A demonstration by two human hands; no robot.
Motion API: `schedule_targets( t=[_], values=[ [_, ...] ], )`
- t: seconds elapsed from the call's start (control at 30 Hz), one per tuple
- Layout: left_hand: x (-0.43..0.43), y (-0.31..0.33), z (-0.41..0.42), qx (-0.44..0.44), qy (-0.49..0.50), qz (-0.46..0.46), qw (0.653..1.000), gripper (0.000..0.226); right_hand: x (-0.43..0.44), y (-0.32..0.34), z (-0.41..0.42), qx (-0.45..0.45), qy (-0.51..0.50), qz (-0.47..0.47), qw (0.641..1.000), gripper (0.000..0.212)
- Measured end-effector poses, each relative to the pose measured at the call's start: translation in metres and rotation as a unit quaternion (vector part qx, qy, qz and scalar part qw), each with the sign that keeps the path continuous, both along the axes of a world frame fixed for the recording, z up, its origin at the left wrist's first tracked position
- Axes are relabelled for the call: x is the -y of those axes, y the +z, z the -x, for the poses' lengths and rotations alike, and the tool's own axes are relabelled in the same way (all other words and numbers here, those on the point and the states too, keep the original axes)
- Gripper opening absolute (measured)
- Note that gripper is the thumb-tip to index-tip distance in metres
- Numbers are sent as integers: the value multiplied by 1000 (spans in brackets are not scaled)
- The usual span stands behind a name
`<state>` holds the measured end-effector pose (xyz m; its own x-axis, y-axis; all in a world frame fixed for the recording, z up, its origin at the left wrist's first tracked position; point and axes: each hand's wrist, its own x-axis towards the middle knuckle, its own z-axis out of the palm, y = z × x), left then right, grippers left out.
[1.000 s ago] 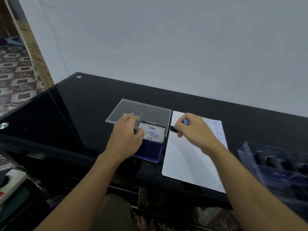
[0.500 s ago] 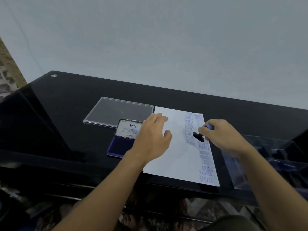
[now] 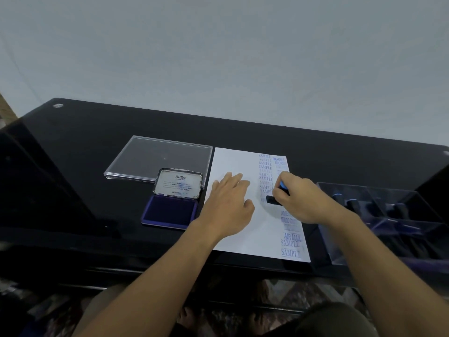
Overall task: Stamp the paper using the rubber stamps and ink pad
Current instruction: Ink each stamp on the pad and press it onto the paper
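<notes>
Two hands over the paper (image 3: pixel 233 164): left hand (image 3: pixel 228 203) lying flat, right hand (image 3: pixel 303 200) pinching the stamp (image 3: pixel 273 200).

The raised lid of the ink pad (image 3: pixel 178 183) bears a label headed "Artline"; its smaller print is unreadable. Blue stamped words run down the right edge of the paper (image 3: pixel 233 161): "SAMPLE" repeated, "FRAGILE" at the far corner, and "AIR MAIL" above two "SAMPLE" near the near corner.

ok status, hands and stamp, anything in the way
Left hand flat on the paper. Right hand pinches the stamp, base down at the printed column. Ink pad open beside the paper, nothing in the way.
</notes>
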<state>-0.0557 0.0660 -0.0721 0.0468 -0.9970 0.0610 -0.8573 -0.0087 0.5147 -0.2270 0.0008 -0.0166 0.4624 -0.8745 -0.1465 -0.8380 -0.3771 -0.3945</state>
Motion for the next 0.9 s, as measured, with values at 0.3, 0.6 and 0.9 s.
schedule_targets(
  t=[0.3,0.6,0.9],
  values=[
    [3,-9,4,1,-10,-6,1000,51,0,-5,-8,-40,35,13,999,21],
    [1,-13,2,5,-9,5,1000,48,-3,-6,-13,-46,35,5,998,18],
    [1,-18,2,10,-9,7,1000,48,-4,-7,-15,-56,34,2,998,13]
  ],
)
